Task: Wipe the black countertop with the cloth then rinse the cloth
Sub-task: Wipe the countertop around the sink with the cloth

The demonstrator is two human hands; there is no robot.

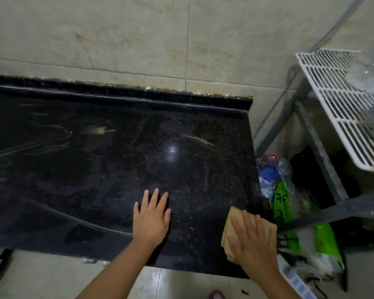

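My right hand (pixel 254 241) presses flat, fingers spread, on the tan cloth (pixel 232 225) at the black desk's (pixel 95 169) near right corner. My left hand (pixel 151 219) rests spread on the desk, left of the cloth.

right hand (pixel 254 244) is pressing the tan cloth (pixel 233 221) flat at the black bench's (pixel 117 169) right edge, left hand (pixel 151 216) is lying flat beside it
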